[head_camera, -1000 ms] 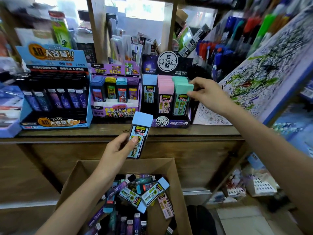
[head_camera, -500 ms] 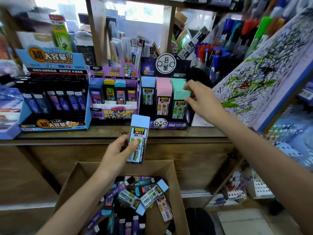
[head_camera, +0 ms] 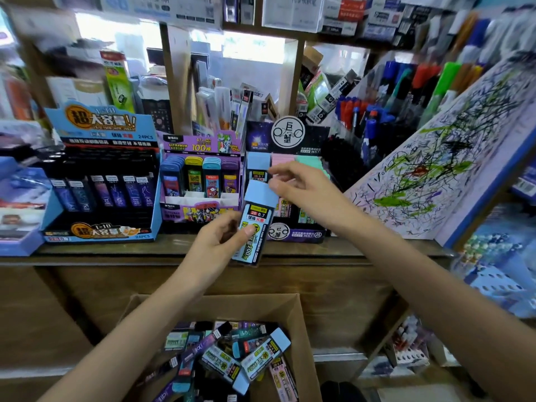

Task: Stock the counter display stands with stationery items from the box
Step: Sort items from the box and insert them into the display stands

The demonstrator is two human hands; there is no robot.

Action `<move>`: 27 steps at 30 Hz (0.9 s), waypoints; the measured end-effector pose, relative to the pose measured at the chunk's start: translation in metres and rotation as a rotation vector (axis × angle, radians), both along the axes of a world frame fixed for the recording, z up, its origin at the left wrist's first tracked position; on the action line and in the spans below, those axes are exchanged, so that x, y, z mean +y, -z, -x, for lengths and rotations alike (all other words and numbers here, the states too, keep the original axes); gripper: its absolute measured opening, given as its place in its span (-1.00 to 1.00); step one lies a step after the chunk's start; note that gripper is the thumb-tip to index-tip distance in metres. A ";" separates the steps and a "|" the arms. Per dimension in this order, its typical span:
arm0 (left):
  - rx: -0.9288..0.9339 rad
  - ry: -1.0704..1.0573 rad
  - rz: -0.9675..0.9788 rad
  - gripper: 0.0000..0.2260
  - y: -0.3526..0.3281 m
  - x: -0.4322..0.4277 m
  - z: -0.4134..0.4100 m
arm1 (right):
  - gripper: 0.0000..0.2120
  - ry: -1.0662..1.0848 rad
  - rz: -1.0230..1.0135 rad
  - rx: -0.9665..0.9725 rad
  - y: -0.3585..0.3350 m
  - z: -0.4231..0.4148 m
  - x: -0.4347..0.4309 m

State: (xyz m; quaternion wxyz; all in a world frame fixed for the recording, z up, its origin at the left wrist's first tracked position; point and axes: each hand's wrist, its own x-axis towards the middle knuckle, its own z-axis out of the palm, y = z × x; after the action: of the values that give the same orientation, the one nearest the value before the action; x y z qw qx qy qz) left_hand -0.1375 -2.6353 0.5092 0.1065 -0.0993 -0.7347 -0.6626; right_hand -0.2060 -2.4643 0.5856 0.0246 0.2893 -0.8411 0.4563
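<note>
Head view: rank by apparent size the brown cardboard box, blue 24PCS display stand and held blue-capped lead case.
1. Brown cardboard box, nearest the camera.
2. Blue 24PCS display stand.
3. Blue-capped lead case.

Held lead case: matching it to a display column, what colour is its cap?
Light blue cap on the black rectangular lead case; head view.
</note>
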 end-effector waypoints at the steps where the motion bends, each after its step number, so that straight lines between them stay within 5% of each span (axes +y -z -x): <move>1: 0.024 0.009 0.031 -0.84 -0.006 -0.002 0.004 | -0.83 -0.005 0.027 -0.002 -0.005 0.001 -0.006; 6: 0.080 -0.055 0.265 -0.75 -0.025 -0.034 0.033 | -0.92 0.078 0.084 0.128 -0.036 0.024 -0.024; 13: 0.147 -0.324 1.010 -0.54 0.009 -0.064 0.076 | -0.86 0.245 -0.073 0.378 -0.042 0.064 -0.038; 20: 0.284 -0.412 1.063 -0.68 0.040 -0.071 0.079 | -0.81 0.156 -0.358 0.539 -0.016 0.092 -0.044; 27: 0.326 -0.408 1.037 -0.67 0.047 -0.075 0.080 | -0.86 0.158 -0.290 0.501 -0.007 0.098 -0.048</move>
State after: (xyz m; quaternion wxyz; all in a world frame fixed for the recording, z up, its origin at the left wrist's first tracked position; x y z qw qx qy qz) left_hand -0.2179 -2.7102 0.4619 0.2813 -0.0956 -0.9417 -0.1582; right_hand -0.3042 -2.5126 0.5929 0.2254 0.3269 -0.8852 0.2423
